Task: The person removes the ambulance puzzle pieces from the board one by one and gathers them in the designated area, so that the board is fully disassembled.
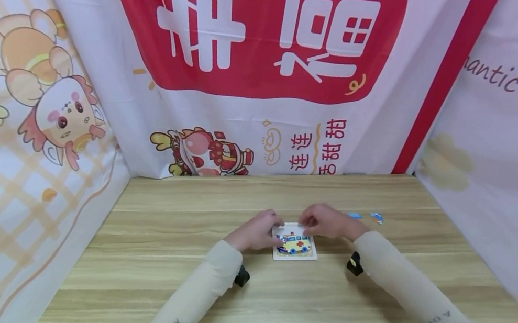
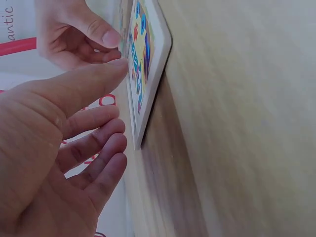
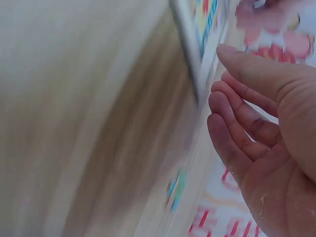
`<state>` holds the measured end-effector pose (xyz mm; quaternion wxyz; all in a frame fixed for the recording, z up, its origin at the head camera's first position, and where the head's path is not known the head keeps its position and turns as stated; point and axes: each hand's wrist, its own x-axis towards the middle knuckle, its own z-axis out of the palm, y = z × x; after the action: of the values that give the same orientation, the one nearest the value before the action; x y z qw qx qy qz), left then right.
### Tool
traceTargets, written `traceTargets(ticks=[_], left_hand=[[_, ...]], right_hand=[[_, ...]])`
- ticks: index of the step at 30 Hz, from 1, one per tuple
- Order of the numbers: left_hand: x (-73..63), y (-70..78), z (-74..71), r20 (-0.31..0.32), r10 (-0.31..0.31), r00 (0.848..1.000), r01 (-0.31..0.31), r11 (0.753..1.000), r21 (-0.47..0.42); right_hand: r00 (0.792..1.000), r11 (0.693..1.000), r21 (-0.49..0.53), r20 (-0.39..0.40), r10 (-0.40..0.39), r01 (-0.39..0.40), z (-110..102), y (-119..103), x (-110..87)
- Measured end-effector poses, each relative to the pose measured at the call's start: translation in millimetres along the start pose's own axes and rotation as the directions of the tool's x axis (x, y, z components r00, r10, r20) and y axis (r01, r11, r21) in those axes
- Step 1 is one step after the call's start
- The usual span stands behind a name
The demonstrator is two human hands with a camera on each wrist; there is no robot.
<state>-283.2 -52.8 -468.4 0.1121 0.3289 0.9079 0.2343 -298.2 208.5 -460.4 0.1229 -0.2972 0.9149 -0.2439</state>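
Note:
A small jigsaw puzzle in a white frame (image 1: 297, 258) lies flat on the table, showing a yellow ambulance with a red cross (image 1: 299, 244). My left hand (image 1: 259, 231) is at its upper left side; in the left wrist view the thumb reaches to the frame's edge (image 2: 155, 74) and the other fingers bend loosely. At the upper right corner is my right hand (image 1: 326, 221). The right wrist view shows its thumb (image 3: 242, 61) beside the frame, fingers relaxed, with no piece visible between them. Both hands partly cover the top of the puzzle.
Two small blue puzzle pieces, one (image 1: 355, 215) close by the right wrist and another (image 1: 377, 217) farther right, lie on the wooden table (image 1: 188, 211). Printed cloth hangs behind the table (image 1: 251, 91) and along both sides. Dark wrist cameras sit under each cuff.

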Motion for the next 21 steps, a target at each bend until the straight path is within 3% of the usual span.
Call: traceTargets(ticks=[8, 14, 21], left_hand=[[-11.2, -4.9, 1.3, -0.016, 0.031, 0.999, -0.031, 1.000, 0.000], [-14.6, -5.0, 5.4, -0.028, 0.049, 0.998, -0.050, 0.999, -0.018], [-15.8, -7.8, 9.9, -0.044, 0.050, 0.998, -0.051, 0.999, -0.017]], right_hand=[[0.995, 0.995, -0.044, 0.043, -0.086, 0.088, 16.3, -35.0, 12.0], [0.993, 0.992, -0.057, 0.060, -0.106, 0.109, 22.7, -43.8, 13.7], [0.990, 0.980, -0.141, 0.048, -0.135, 0.140, 26.0, -49.3, 11.1]])
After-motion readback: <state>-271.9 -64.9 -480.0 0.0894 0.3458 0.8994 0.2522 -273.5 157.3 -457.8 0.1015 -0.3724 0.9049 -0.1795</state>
